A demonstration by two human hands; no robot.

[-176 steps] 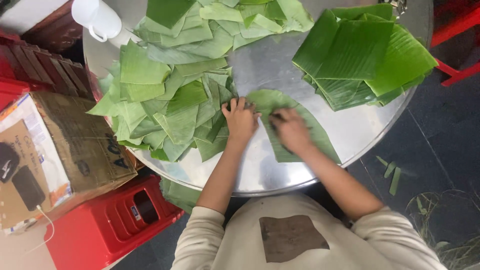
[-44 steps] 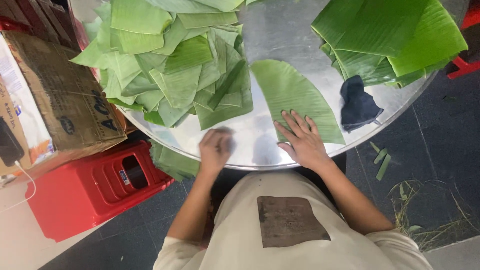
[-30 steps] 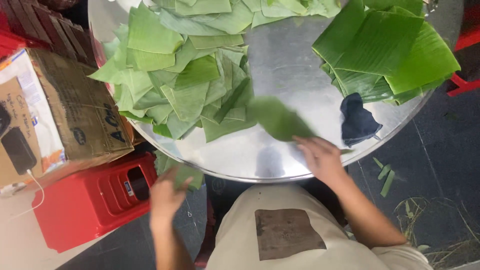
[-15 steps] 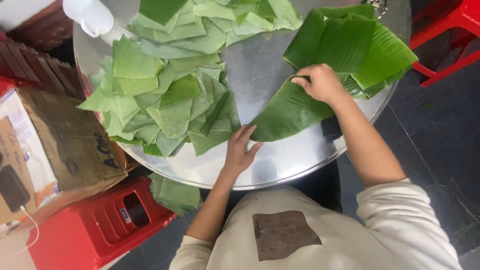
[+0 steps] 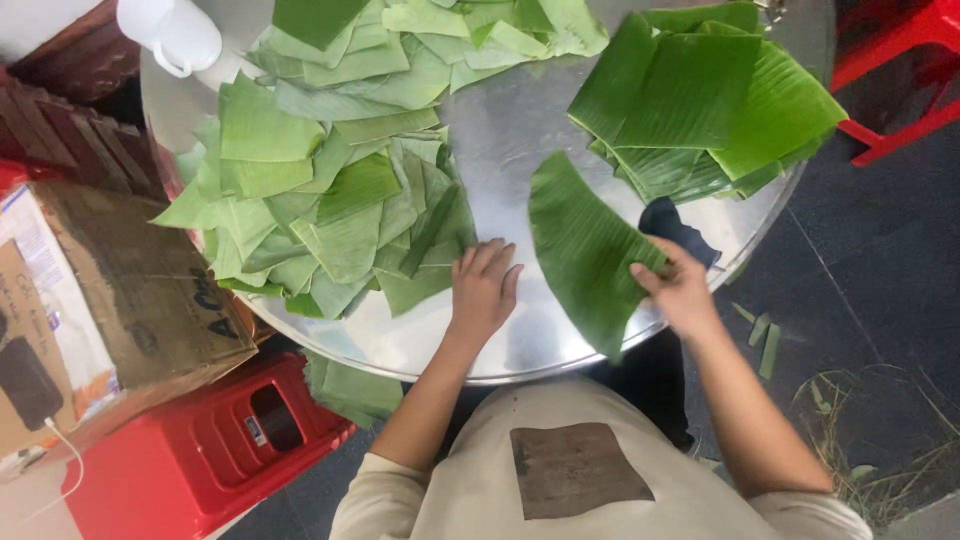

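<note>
Round steel table (image 5: 500,130), left hand (image 5: 483,290) flat, right hand (image 5: 680,290) pinching banana leaf (image 5: 585,250).

Your banana leaf piece (image 5: 585,250) is deep green with fine ribbed lines. The heap of cut leaves (image 5: 330,190) is paler green. The round bench (image 5: 500,110) is shiny silver, the cloth (image 5: 680,228) dark navy, the stool (image 5: 200,450) red, the jug (image 5: 170,35) white.
</note>
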